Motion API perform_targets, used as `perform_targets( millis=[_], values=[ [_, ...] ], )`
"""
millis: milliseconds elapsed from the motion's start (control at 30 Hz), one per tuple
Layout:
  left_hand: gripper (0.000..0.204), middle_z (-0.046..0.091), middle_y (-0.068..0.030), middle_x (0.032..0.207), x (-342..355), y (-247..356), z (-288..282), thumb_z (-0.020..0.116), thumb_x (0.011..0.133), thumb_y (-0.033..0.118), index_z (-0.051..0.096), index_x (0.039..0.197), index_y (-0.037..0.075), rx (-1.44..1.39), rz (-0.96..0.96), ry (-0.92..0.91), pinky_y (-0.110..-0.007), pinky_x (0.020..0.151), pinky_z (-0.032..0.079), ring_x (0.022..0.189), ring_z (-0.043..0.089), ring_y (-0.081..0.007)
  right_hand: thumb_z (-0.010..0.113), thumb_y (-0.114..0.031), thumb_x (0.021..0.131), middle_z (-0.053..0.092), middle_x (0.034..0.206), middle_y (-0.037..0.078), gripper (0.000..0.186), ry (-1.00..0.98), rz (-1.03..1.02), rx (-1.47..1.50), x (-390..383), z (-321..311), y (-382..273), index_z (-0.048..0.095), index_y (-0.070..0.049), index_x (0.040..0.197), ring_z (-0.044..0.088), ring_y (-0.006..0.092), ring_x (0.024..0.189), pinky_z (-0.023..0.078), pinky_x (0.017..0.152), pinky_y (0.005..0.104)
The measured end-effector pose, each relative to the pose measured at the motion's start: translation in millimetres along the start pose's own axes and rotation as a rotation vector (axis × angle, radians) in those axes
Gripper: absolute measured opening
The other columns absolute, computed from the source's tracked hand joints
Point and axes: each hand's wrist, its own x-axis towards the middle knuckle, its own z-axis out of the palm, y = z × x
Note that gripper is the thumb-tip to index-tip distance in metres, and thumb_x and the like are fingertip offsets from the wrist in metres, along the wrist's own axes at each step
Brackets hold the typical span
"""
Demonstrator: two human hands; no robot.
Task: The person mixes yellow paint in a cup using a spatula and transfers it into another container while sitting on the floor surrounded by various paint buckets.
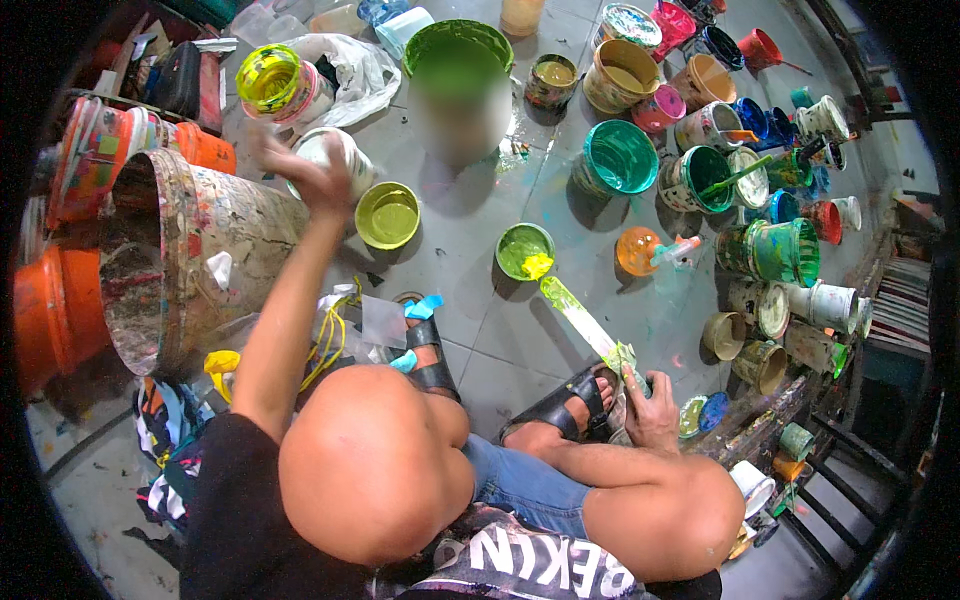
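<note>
My right hand (652, 408) is closed around the handle of a flat paint spatula (582, 327), whose pale blade is smeared with yellow-green paint. Just beyond its tip stands a small tub of green paint (518, 246) with a bright yellow blob at its edge. My left hand (308, 178), blurred by motion, reaches forward with its fingers apart and nothing visible in them. It passes over a white tub (352, 160), partly covering it. An olive-yellow paint tub (388, 216) stands right of that wrist.
A large paint-crusted bucket (230, 215) lies on its side at the left, near orange buckets (60, 310). Ahead stands a big green-rimmed bucket (458, 50). Many paint pots, including a teal one (615, 158), crowd the right. An orange round bottle (637, 250) lies on the tiled floor.
</note>
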Motion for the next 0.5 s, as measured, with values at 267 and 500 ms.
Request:
perform_targets(
  millis=[267,500],
  values=[
    [0.114,0.037,-0.0216,0.147,-196,144,-45,0.084,0.070,0.035,0.012,0.150,-0.004,-0.236,-0.351,-0.981,-0.049,0.112,0.030,0.133,0.038,-0.0388,0.062,0.000,0.081,0.058,0.115,0.020,0.064,-0.096,-0.123,-0.062,30,-78,7,0.050,-0.012,0.143,0.063,0.0358,0.098,0.056,0.072,0.0443],
    [0.097,0.049,-0.0130,0.140,-211,119,22,0.088,0.056,0.053,0.050,0.133,0.008,-0.082,-0.040,-0.895,-0.050,0.106,0.029,0.134,0.039,-0.0337,0.065,-0.008,0.084,0.055,0.093,0.012,0.067,-0.306,-0.089,-0.444,102,-135,-35,0.043,-0.010,0.147,0.064,0.0298,0.086,0.054,0.069,0.0415]
  ],
)
